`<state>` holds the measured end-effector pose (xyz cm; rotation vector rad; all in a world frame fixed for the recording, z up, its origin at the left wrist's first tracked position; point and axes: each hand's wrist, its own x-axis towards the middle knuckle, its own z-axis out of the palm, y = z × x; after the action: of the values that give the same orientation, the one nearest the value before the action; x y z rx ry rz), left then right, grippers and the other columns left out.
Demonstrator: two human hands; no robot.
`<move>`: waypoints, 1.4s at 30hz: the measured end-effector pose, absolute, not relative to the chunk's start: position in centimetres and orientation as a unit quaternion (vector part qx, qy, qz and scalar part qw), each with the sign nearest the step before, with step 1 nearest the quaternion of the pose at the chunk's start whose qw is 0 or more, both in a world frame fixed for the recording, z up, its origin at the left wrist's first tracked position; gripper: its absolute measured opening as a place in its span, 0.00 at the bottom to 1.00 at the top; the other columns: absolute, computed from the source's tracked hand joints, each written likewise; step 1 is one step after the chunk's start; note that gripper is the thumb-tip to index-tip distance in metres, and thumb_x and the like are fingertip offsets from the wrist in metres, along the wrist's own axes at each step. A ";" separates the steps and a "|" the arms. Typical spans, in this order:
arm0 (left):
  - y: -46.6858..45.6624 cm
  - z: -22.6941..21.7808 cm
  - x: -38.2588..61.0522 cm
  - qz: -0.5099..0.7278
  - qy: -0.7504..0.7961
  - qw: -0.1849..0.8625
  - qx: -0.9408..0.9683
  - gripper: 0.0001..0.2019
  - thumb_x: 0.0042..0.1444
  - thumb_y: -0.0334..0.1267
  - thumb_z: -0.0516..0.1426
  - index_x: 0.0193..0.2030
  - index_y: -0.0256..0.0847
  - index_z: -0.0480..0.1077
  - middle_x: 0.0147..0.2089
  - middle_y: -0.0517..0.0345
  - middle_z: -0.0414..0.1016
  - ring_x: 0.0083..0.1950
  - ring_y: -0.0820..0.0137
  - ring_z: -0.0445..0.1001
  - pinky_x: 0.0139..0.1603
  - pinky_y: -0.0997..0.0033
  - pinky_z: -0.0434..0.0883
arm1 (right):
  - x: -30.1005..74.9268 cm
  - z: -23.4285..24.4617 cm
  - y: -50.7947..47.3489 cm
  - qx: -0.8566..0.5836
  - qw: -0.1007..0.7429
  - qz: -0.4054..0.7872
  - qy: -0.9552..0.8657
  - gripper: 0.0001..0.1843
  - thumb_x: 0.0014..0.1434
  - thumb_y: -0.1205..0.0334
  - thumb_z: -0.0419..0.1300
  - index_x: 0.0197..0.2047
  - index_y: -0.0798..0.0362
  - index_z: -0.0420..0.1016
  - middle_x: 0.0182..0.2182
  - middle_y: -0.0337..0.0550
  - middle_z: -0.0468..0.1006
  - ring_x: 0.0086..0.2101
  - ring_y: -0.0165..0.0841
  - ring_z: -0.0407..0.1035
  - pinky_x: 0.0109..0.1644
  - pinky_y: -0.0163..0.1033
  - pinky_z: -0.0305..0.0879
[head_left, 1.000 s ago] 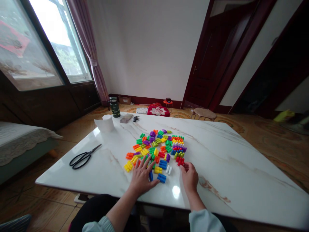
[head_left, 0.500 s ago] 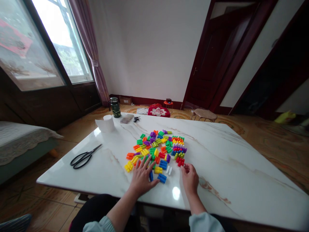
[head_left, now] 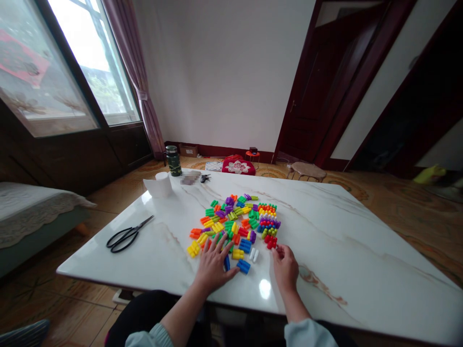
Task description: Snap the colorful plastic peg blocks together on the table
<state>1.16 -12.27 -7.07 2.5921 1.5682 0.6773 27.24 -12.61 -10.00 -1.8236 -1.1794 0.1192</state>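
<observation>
Many colourful plastic building blocks (head_left: 231, 225) lie in a loose pile on the white marbled table. My left hand (head_left: 213, 262) rests at the pile's near side, fingers spread, covering some blocks. A dark blue block (head_left: 226, 262) shows beside its thumb. My right hand (head_left: 285, 262) is closed, thumb and fingertips pinched at the near end of a red block (head_left: 271, 242). That red block sits at the near end of a row of joined or lined-up blocks (head_left: 268, 221) in several colours. White blocks (head_left: 254, 255) and a blue block (head_left: 243, 266) lie between my hands.
Black-handled scissors (head_left: 125, 238) lie on the left of the table (head_left: 336, 231). A white paper roll (head_left: 162, 185), a camouflage bottle (head_left: 174, 161) and a small black-handled tool (head_left: 205, 178) are at the far left. A stool (head_left: 307, 169) stands beyond the table.
Both hands keep their places, the left spread on the pile and the right at the red block. The whole view has shifted very slightly.
</observation>
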 end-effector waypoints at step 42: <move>-12.0 -7.2 1.2 0.214 0.512 0.014 0.832 0.27 0.58 0.43 0.57 0.65 0.53 0.63 0.71 0.55 0.59 0.71 0.49 0.54 0.68 0.37 0.53 | 27.4 -9.8 -12.5 -0.747 0.460 0.077 -0.473 0.22 0.54 0.46 0.49 0.39 0.53 0.74 0.38 0.52 0.80 0.37 0.44 0.73 0.39 0.43 0.64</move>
<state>1.25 -12.04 -7.24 2.5895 1.5933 0.6668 27.40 -12.54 -9.84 -1.8392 -1.1649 0.1885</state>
